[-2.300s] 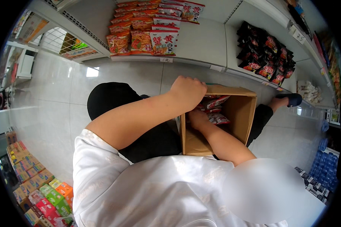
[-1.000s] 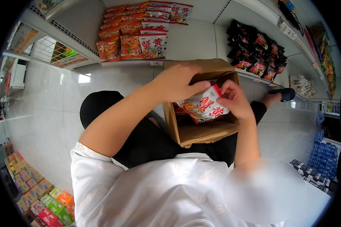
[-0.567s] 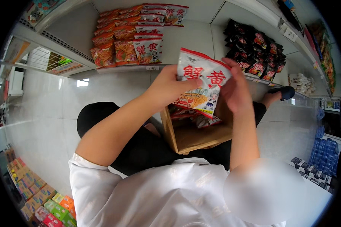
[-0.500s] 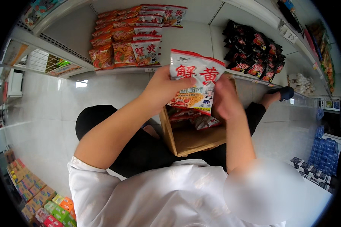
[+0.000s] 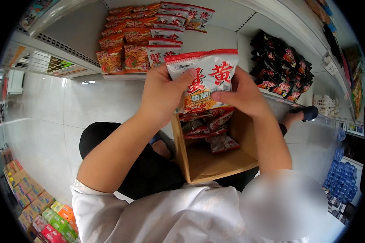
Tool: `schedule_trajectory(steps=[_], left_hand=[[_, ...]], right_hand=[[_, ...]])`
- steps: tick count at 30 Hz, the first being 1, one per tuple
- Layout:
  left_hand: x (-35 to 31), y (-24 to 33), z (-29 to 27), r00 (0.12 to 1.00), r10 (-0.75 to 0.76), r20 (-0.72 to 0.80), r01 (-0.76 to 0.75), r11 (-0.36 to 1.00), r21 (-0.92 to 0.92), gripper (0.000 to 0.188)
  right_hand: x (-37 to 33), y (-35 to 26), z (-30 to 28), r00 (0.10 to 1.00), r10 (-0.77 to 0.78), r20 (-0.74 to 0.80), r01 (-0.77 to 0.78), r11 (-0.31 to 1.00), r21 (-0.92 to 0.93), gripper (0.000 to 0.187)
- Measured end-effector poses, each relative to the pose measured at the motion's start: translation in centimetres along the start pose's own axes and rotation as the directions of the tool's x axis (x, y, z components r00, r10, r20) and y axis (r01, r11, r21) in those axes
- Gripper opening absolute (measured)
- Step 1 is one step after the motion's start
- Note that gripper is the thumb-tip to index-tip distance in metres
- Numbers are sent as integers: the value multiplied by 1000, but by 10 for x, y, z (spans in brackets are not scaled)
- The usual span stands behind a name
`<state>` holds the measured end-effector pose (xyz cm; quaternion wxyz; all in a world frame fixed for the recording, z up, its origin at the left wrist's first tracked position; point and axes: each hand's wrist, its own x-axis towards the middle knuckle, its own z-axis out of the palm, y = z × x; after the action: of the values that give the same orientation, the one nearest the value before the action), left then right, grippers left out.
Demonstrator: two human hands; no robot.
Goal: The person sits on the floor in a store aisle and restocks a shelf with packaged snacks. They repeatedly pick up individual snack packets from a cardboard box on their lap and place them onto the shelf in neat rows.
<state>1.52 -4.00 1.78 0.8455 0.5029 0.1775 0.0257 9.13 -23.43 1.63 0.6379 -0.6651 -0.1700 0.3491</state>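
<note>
Between my two hands is a white snack packet (image 5: pixel 205 73) with red top edge, noodles pictured on its lower part. My left hand (image 5: pixel 163 91) grips its left side, thumb across the front. On its right side my right hand (image 5: pixel 247 91) is closed, thumb pressed near the lower front. Below the packet a cardboard box (image 5: pixel 215 168) stands between my legs, with several similar packets (image 5: pixel 211 123) lying at its far end. Ahead on the shelf, rows of orange packets (image 5: pixel 137 56) stand beside rows of white packets (image 5: pixel 163 52).
Black snack packets (image 5: pixel 282 69) are piled on the shelf to the right, with small white packets (image 5: pixel 325 104) beyond. A wire rack (image 5: pixel 48 67) is at the left. Coloured cartons (image 5: pixel 61 220) stand at lower left, blue bottles (image 5: pixel 340 180) at right.
My right hand has shifted its hold, its thumb now on the packet's front. The packet has levelled and moved slightly left. The view has shifted a little.
</note>
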Motion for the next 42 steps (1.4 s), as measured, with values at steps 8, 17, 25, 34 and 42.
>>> schedule_trajectory(steps=[8,17,25,34,42], left_hand=[[32,-9,-31,915,363,178,-362,540,759,27],[2,-28,-32,805,-263,532,-489,215,846,40],[8,-42,-39,774,-254,580,-606,-29,795,34],[4,-44,-29,793,-249,555,-588,-77,805,40],[4,-47,-34,799,-216,561,-584,-59,809,40]], right_hand=[[145,61,-115,962,21,-272,-112,940,-323,52],[271,114,-126,811,206,-548,-286,956,-65,56],[316,160,-133,833,-25,-553,-233,891,-390,43],[339,172,-143,767,-74,-637,-521,508,-686,65],[347,172,-121,561,-182,-808,-624,549,-557,54]])
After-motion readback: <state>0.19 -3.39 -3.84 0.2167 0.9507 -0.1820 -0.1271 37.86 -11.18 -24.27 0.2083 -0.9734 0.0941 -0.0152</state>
